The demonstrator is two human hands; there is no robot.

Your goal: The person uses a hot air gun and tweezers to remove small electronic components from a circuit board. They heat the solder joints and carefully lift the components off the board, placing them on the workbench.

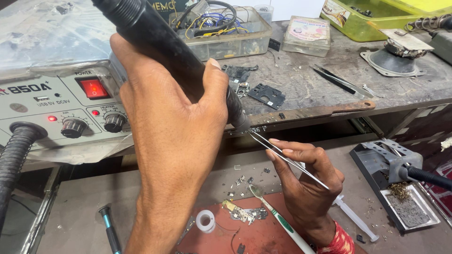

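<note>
My left hand (174, 136) is wrapped around a black hot-air handpiece (155, 37), which slants down to the right. Its metal nozzle (240, 121) ends at the front edge of the wooden shelf (310, 113). My right hand (308, 181), with a red cuff at the wrist, holds thin metal tweezers (282, 157). The tweezer tips reach up-left to a small part (256, 129) at the shelf edge, right below the nozzle. Whether the tips grip the part is too small to tell.
A grey rework station (56, 108) with a lit red switch, two knobs and a ribbed hose (14, 155) stands at left. On the shelf are a wire box (221, 33), small boards (266, 95) and spare tweezers (341, 82). Below are a red mat (263, 235), toothbrush (282, 223), solder spool (205, 221), syringe (355, 218), screwdriver (110, 230) and iron stand (395, 178).
</note>
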